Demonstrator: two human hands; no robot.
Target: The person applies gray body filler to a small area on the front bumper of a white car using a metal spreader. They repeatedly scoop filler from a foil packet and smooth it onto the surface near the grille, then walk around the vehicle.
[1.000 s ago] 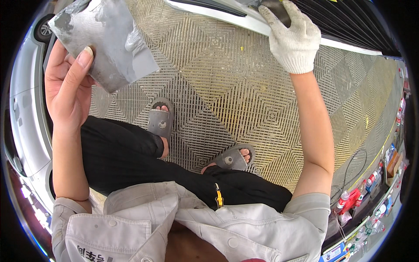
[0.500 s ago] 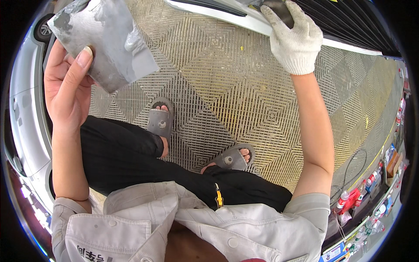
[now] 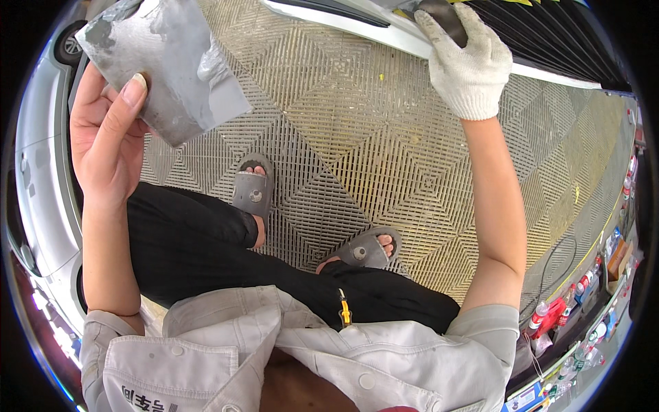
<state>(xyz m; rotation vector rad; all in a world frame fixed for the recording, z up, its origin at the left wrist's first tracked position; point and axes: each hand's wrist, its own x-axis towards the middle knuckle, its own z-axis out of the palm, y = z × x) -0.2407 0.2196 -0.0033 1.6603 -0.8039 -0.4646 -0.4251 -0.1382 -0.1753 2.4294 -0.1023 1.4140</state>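
Note:
My bare left hand pinches the corner of a flat mixing plate between thumb and fingers. Grey putty-like paste is smeared over the plate, with a thicker lump near its right edge. At the top right, my right hand wears a white knit glove. Its fingers are closed round a dark grey, curved, flat piece, which looks like a spreader. That piece lies against the white car panel; its working edge is hard to see.
Grated floor tiles lie under my sandalled feet. A silver car stands at the left. Bottles and packets line the right edge, near a thin cable. Black pleated sheeting covers the upper right.
My gloved right hand has shifted slightly right and nearer to me, with the dark piece still in it. My left hand and the plate have hardly moved.

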